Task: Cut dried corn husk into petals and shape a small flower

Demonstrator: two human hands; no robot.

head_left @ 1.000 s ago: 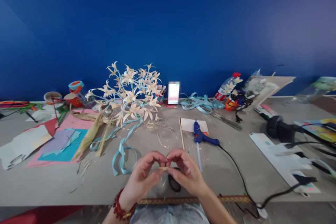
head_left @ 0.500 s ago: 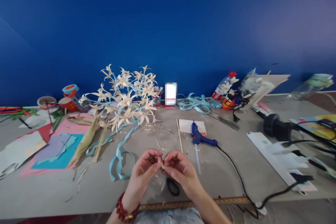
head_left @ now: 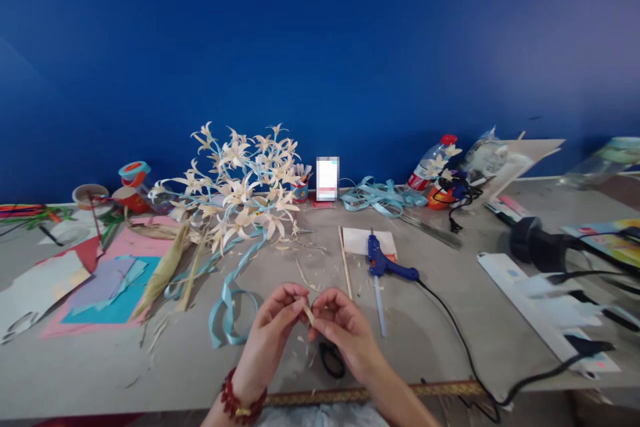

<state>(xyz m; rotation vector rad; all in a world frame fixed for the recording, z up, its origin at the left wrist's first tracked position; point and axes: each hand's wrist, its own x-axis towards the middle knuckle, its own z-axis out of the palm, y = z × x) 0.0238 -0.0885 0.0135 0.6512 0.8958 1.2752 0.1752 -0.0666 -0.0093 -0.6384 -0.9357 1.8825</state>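
Observation:
Between my two hands is a small pale strip (head_left: 309,313), probably of husk, though it is too small to be sure. My left hand (head_left: 276,321) pinches its upper end between thumb and forefinger. The fingertips of my right hand (head_left: 344,328) close on its lower end. Just under my right hand lies a pair of scissors (head_left: 332,360), with black handle loops showing and the blades hidden. A curled light-blue ribbon (head_left: 227,310) rests left of my left hand. Beyond my hands stands a bunch of cream handmade flowers (head_left: 243,190) on blue-wrapped stems.
A blue glue gun (head_left: 383,260) with a trailing black cord lies to the right, near a thin stick (head_left: 346,263). Farther right is a white power strip (head_left: 530,313). Dried husks (head_left: 165,267) and coloured paper (head_left: 115,290) lie left. A bottle (head_left: 433,163) leans at the back.
The pale strip has turned from nearly level to slanted, its left end now higher. My fingertips have shifted slightly around it. The whole view has moved a little.

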